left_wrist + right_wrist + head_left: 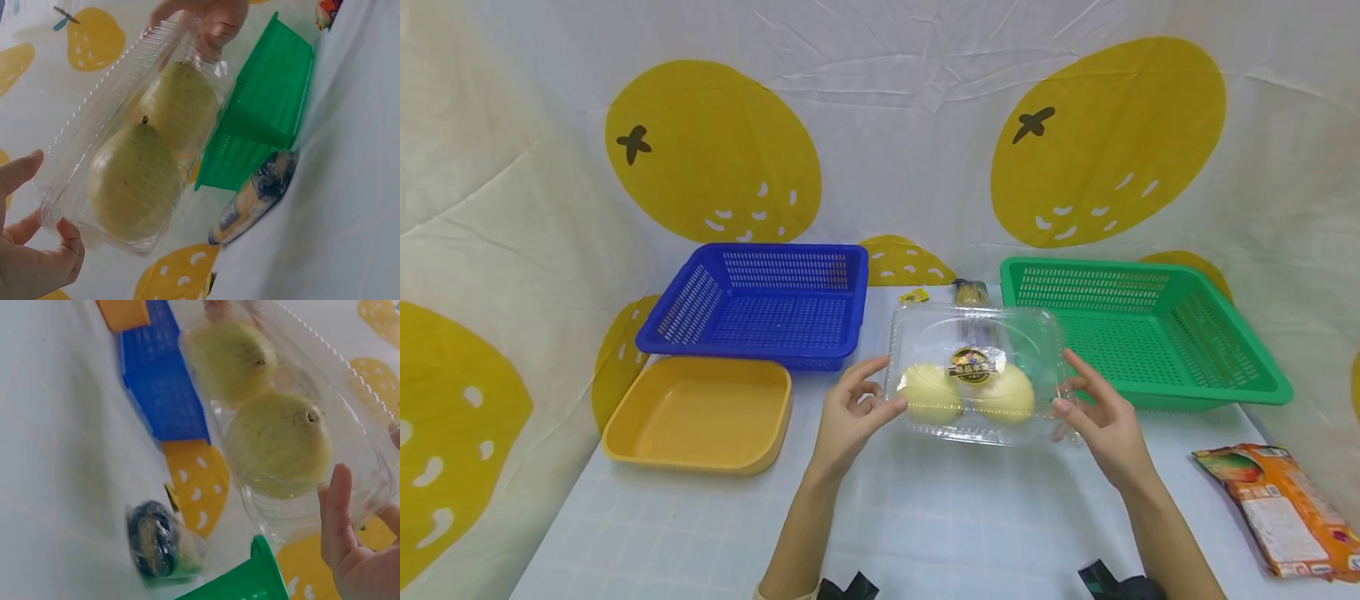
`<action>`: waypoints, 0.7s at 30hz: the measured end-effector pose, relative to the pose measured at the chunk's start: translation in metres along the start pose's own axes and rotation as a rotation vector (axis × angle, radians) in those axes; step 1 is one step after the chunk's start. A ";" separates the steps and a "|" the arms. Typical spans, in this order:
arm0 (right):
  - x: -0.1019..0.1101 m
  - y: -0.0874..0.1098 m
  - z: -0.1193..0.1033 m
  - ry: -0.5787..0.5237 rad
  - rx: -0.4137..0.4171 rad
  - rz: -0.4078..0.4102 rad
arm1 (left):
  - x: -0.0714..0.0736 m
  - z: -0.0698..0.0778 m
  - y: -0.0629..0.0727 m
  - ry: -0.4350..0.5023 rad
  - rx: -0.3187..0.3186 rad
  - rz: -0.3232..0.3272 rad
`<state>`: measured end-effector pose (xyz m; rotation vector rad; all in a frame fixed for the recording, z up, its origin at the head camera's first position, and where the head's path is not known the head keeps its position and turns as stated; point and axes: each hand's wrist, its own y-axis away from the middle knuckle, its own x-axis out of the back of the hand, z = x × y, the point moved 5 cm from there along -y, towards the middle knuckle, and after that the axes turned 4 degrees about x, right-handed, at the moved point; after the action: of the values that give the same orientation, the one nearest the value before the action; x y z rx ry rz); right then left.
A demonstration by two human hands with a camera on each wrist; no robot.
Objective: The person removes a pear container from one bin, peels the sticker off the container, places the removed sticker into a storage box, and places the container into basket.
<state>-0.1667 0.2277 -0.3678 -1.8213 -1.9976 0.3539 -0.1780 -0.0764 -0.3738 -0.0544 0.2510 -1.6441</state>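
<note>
A clear plastic clamshell box (pixel 977 333) with a round black-and-gold label is held up above the table between both hands. Two pale yellow-green pears (pixel 134 181) lie inside it, their stem ends showing in the wrist views. My left hand (pixel 852 417) pinches the box's left edge between thumb and fingers. At the opposite edge, my right hand (pixel 1101 425) grips the rim, thumb in front and fingers behind. The lid lies over the fruit, tilted toward the head camera.
A blue basket (pixel 842 363) stands back left, with a yellow tray (pixel 700 412) in front of it. The green basket (pixel 1210 392) is at right. An orange packet (pixel 1285 508) lies front right. Behind the box sit a wrapped bundle (pixel 972 292) and a small yellow item (pixel 914 296).
</note>
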 end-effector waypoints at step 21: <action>-0.050 0.018 0.018 -0.112 -0.029 -0.127 | 0.044 -0.018 0.045 -0.016 0.009 0.125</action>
<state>-0.1565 0.1813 -0.3983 -1.7151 -2.1930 0.3987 -0.1414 -0.1203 -0.4055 -0.0442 0.2299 -1.5196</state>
